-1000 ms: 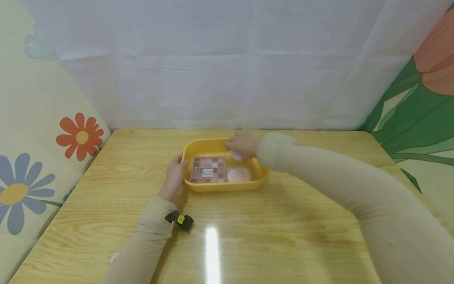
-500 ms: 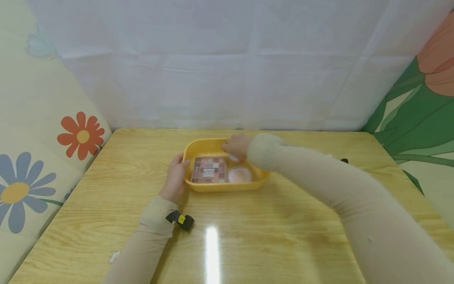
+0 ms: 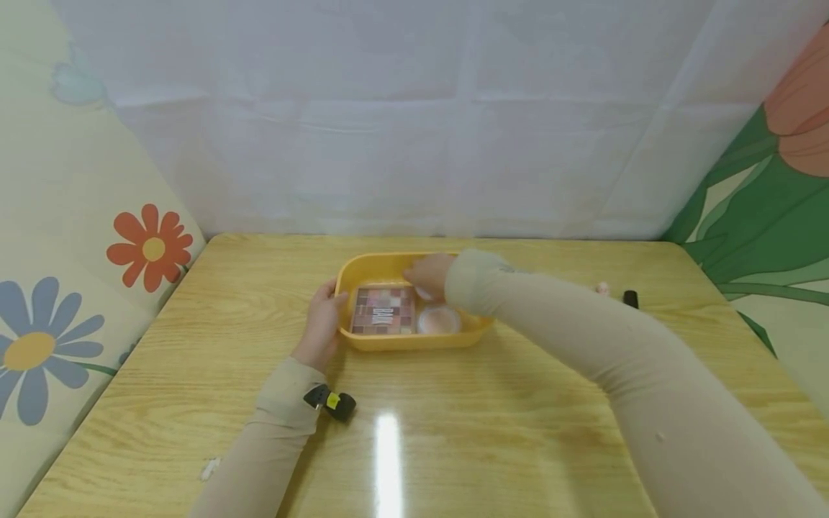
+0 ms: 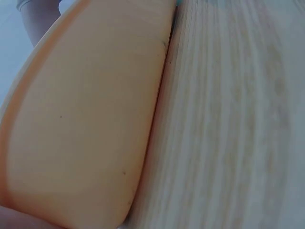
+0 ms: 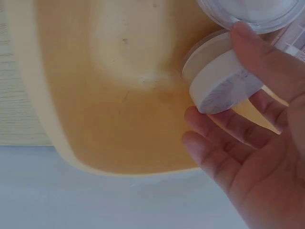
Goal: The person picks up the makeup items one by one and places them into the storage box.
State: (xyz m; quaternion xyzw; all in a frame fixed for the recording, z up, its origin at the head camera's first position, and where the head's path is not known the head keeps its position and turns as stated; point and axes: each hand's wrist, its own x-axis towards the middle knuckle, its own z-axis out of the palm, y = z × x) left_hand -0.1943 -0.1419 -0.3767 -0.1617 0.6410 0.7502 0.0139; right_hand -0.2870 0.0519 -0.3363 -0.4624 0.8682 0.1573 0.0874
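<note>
A yellow plastic basin point(image 3: 414, 342) stands on the table. My left hand point(image 3: 319, 324) grips its left rim, thumb over the inside. My right hand point(image 5: 267, 138) reaches into the basin's back right part, with a round white-lidded powder case point(image 5: 224, 90) tilted between thumb and fingertips. On the basin floor lie an eyeshadow palette point(image 3: 383, 311) with a checkered lid and, to its right, a second round case point(image 3: 439, 321) with a clear rim. In the head view my hand and sleeve hide most of the held case.
At the table's right, behind my right forearm, are a small black object point(image 3: 631, 298) and a small pink object point(image 3: 603, 288). A white scrap point(image 3: 210, 469) lies by my left sleeve. A white cloth point(image 3: 414, 144) hangs behind the table.
My right hand has shifted slightly left inside the basin, and its forearm has moved left, uncovering the black and pink objects. My left hand stays on the rim.
</note>
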